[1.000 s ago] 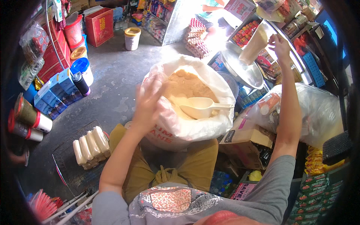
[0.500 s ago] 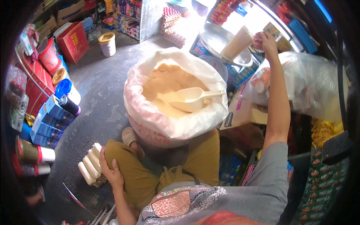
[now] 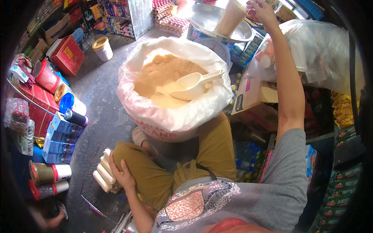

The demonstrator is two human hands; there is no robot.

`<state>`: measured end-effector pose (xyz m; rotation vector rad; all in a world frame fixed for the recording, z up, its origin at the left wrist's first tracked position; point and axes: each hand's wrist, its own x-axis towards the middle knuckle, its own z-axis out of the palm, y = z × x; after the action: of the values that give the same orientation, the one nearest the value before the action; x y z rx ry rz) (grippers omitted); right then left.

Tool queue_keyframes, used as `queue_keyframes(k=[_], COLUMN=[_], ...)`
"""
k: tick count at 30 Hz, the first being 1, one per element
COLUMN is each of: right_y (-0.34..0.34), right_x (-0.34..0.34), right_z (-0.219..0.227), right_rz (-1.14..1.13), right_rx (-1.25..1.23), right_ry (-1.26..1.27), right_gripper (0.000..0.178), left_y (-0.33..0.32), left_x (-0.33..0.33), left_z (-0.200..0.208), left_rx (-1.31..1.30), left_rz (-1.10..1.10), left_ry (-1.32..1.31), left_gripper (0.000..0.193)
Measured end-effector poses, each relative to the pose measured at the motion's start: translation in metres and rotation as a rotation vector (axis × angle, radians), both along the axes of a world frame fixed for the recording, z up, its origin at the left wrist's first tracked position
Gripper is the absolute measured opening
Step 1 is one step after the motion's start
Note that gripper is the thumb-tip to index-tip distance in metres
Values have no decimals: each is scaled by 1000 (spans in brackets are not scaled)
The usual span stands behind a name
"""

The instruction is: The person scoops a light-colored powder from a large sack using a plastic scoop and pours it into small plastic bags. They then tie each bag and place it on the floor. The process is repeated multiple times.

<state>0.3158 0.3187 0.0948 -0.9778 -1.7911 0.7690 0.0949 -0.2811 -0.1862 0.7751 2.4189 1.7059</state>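
A large white sack (image 3: 182, 120) of light-brown sugar (image 3: 155, 75) stands in front of my knees, its rim rolled open. A white plastic scoop (image 3: 194, 85) lies partly sunk in the sugar. Beyond it, a clear plastic bag of sugar (image 3: 230, 19) leans to the right in the metal pan (image 3: 202, 21) of a dial scale (image 3: 213, 46). My right hand (image 3: 262, 14) is at the bag's upper end, fingers curled in a pinch at its top. My left hand (image 3: 123, 174) rests open on my left knee, beside several pale, tube-shaped packs (image 3: 104, 175).
Blue boxes (image 3: 60, 139), lidded tubs (image 3: 74, 103) and red boxes (image 3: 68, 56) line the left side. A white bucket with a yellow lid (image 3: 102, 49) stands on the floor. To the right are a cardboard box (image 3: 248, 97) and a big clear plastic bag (image 3: 311, 50).
The whole view has shifted, with the sack and scale now higher and further left. My right hand stays by the bag in the pan; my left hand stays on my knee.
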Motion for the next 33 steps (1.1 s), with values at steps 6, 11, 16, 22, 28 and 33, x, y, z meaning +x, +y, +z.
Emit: queue_keyframes(k=[6, 11, 16, 22, 28, 33], right_y=[2, -47, -45, -61, -169, -217], right_x=[5, -27, -18, -25, -32, -34], right_z=[-8, -17, -7, 22, 75, 59], right_rz=[-206, -185, -346, -116, 44, 149], right_rx=[759, 303, 903, 706, 620, 379], right_ry=[-761, -18, -524, -368, -154, -291], right_gripper=[36, 65, 44, 38, 31, 27], left_y=[0, -1, -2, 8, 84, 208], left_x=[-1, 1, 2, 0, 13, 43], left_z=[0, 2, 6, 12, 99, 162], left_rx=[-16, -6, -20, -152, 234, 522], left_rz=[-2, 9, 33, 130, -210, -646], left_ry=[25, 4, 41, 279, 205, 203], left_gripper=[50, 50, 49, 36, 15, 62])
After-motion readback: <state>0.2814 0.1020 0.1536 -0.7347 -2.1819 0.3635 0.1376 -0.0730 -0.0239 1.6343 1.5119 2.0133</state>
